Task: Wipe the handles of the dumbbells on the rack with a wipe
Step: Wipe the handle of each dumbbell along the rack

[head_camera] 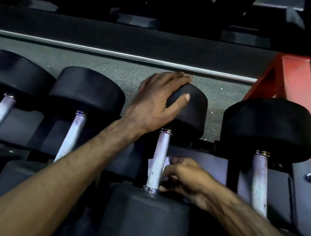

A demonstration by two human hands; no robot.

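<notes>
1. The left hand (152, 105) rests spread over the far black round rubber head (190, 111) of the third dumbbell.
2. The right hand (186, 179) pinches a white crumpled wipe (166, 161) against that dumbbell's knurled silver metal handle (158, 158), low on the rack.

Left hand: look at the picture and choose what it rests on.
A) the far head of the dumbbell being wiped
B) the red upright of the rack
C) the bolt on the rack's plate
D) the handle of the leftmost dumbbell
A: the left hand lies over the far head of the dumbbell whose handle the right hand works with the wipe.
</notes>
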